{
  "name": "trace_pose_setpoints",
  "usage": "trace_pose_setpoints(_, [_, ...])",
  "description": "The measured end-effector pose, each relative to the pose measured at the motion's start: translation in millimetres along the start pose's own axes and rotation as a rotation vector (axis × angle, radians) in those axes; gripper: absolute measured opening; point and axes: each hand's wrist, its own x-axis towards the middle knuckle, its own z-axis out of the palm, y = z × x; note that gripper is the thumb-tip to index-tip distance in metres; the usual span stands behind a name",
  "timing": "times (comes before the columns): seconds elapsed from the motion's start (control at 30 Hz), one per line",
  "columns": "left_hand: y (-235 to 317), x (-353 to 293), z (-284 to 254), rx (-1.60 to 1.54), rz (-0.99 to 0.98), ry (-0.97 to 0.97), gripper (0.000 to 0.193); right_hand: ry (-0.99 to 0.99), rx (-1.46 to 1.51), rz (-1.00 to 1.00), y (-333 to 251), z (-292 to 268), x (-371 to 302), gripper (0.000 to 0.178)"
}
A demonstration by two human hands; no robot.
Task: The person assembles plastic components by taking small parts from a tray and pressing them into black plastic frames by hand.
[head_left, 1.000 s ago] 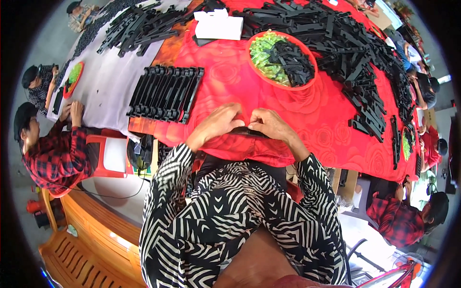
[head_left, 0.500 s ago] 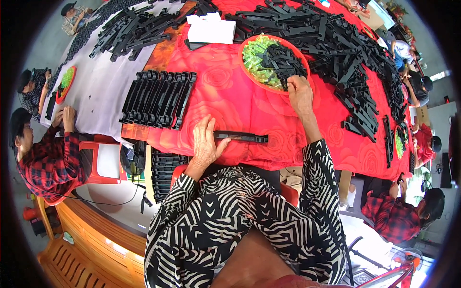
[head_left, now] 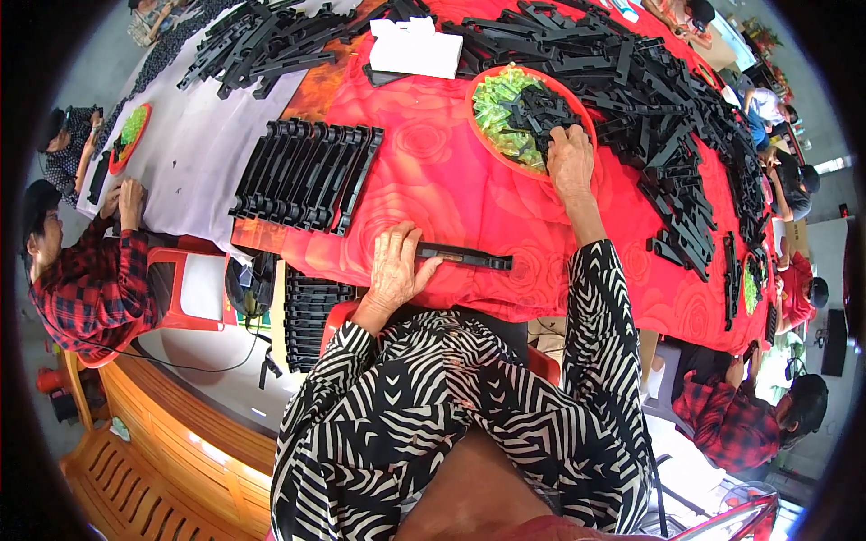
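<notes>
My left hand [head_left: 397,266] rests on the red cloth, its thumb and fingers around the left end of a long, narrow black plastic bar [head_left: 469,257]. The bar lies flat in front of me, pointing right. At the near right rim of a round orange-red bowl [head_left: 478,135], my right hand [head_left: 571,162] reaches in with bent fingers. Small black parts [head_left: 541,113] fill the bowl's right side, next to its fingertips; clear yellow-green pieces [head_left: 501,104] fill the left. Whatever the right fingertips pinch is hidden.
A neat row of black bars [head_left: 307,176] lies to the left. Heaps of loose black bars [head_left: 631,81] cover the far and right table, with another pile [head_left: 262,45] far left. A white tissue box [head_left: 415,54] stands behind. Co-workers sit at both sides, one in a checked shirt [head_left: 95,288].
The view has shifted slightly, so the table's things sit a little further right. My right hand's fingers have shifted at the bowl's rim; my left hand stays at the bar's end.
</notes>
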Motion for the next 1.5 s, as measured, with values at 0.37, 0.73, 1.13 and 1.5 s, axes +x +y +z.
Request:
trace_pose_setpoints(0.37, [-0.6, -1.0, -1.6, 0.005, 0.011, 0.018, 0.056, -0.005, -0.209, -0.152, 11.3, 8.9, 10.2, 0.007])
trace_pose_setpoints(0.73, [-1.1, 0.5, -2.4, 0.016, 0.014, 0.028, 0.062, 0.004, -0.206, -0.180, 21.0, 14.7, 19.6, 0.010])
trace_pose_setpoints(1.13, [1.9, -0.2, -0.6, -0.017, 0.002, 0.008, 0.060, 0.015, 0.105, 0.017, 30.6, 5.0, 12.9, 0.015])
trace_pose_setpoints(1.5, [9.7, 7.2, -13.5, 0.006, -0.015, 0.147, 0.056, -0.195, 1.550, 0.585, -24.5, -55.2, -10.8, 0.020])
